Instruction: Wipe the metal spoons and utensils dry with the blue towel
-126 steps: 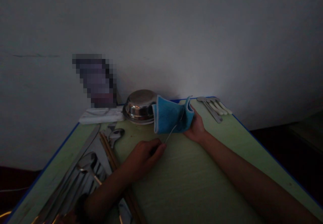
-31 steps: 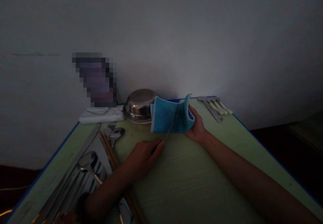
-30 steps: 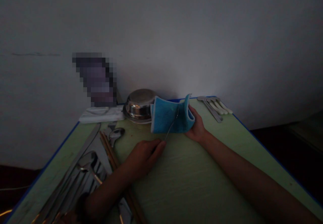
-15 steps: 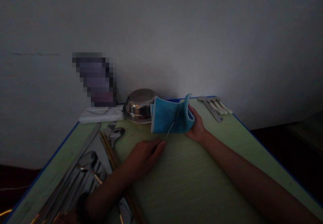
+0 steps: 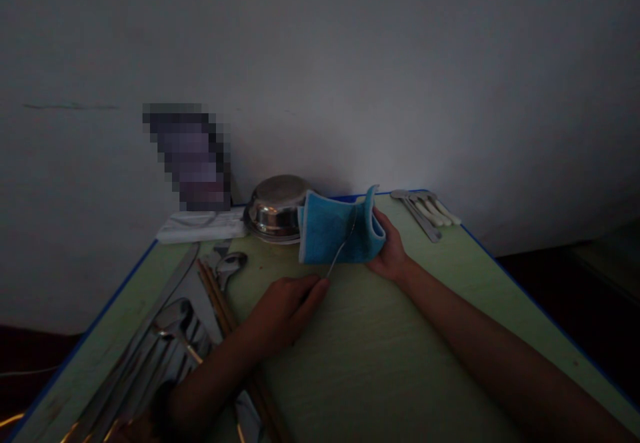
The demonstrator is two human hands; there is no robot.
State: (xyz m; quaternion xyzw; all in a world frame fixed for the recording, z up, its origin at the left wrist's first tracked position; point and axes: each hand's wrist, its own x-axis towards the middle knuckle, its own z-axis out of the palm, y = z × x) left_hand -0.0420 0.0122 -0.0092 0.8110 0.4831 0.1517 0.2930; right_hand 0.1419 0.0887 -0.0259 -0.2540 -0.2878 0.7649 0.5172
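My left hand (image 5: 290, 313) is closed round the lower end of a thin metal utensil (image 5: 338, 256). Its curved upper part is seen edge-on, so I cannot tell whether it is a spoon or a fork. That upper part lies against a folded blue cloth (image 5: 325, 230) with a pale border. At the cloth's right side, my right hand (image 5: 393, 250) grips it from behind; most of those fingers are hidden. Both hands are above the pale green table (image 5: 380, 363). Under my left forearm lie brown chopsticks (image 5: 215, 296).
An upturned steel bowl (image 5: 280, 206) stands behind the cloth. Spoons and white-handled cutlery (image 5: 433, 210) lie at the back right. On the left are a ladle (image 5: 173, 320), a long knife (image 5: 180, 276), a spoon (image 5: 231, 266) and a white packet (image 5: 200, 226). A wall rises behind.
Compared with the oldest frame, the cloth sits slightly further left and its right edge curls differently. The utensil's upper part has tilted a little more upright. Over the last second nothing visibly moves.
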